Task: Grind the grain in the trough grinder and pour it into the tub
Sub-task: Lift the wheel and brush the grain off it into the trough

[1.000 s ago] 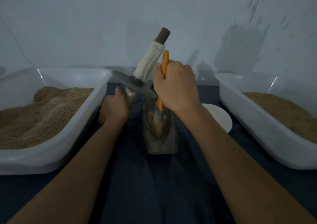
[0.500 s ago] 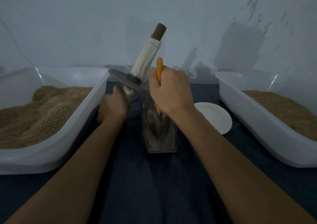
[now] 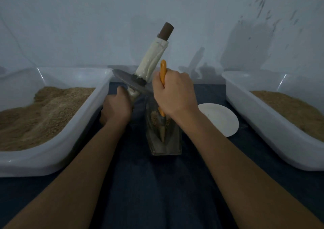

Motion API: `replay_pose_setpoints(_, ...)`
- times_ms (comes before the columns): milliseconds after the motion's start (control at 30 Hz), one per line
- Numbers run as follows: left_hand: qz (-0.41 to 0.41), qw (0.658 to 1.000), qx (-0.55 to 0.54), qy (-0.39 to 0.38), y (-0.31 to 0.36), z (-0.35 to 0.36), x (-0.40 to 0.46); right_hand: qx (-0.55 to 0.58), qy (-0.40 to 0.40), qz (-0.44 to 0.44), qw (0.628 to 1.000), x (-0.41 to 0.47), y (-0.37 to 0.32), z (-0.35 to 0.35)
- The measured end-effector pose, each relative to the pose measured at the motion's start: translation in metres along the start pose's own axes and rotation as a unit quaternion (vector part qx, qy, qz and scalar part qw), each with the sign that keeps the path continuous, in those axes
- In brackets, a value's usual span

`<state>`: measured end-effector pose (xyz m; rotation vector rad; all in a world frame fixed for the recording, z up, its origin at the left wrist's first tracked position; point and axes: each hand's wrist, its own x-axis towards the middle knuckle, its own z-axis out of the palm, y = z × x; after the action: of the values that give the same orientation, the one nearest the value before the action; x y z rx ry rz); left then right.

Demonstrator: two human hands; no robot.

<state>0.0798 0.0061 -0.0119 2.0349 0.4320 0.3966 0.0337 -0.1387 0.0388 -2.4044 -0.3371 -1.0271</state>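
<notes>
While both fists grip handles, trough grinder [image 3: 164,137] holds tan, seemingly coarse grain [image 3: 155,119].

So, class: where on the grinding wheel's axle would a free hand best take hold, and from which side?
The cloth-wrapped upper handle, from the right. It juts up clear above the disc; the left hand already holds the lower end.

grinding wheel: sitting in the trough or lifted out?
Lifted out. The grinding wheel is tilted above the trough, held by the left hand on its lower handle; the right hand works an orange-handled tool inside the trough.
</notes>
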Motion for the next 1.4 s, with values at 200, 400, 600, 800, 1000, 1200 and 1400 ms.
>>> replay_pose_setpoints(200,-0.024,0.999,-0.024,-0.005,0.004,-0.002,-0.003,0.068,0.014,0.018,0.997,0.011,0.004,-0.012)
replay_pose_setpoints(400,-0.030,0.999,-0.034,-0.008,0.004,-0.002,-0.006,0.047,-0.007,0.031,0.998,0.005,0.014,0.006)
replay_pose_setpoints(600,-0.053,0.996,-0.066,-0.009,0.008,-0.003,-0.011,0.071,0.062,0.035,0.995,0.004,0.024,0.003)
replay_pose_setpoints(800,-0.025,0.999,-0.023,-0.004,0.006,-0.002,-0.005,0.134,0.003,0.051,0.990,0.013,0.022,-0.005)
replay_pose_setpoints(1000,0.019,0.997,0.074,-0.003,-0.001,0.000,0.000,0.067,0.031,0.031,0.997,0.001,0.025,0.011)
replay_pose_setpoints(1200,0.028,0.997,0.069,-0.003,-0.001,-0.001,-0.001,0.108,0.109,0.044,0.987,0.010,0.028,-0.003)
replay_pose_setpoints(1400,0.012,0.998,0.058,-0.005,-0.001,0.000,0.001,0.134,0.001,0.060,0.989,0.009,0.030,0.005)
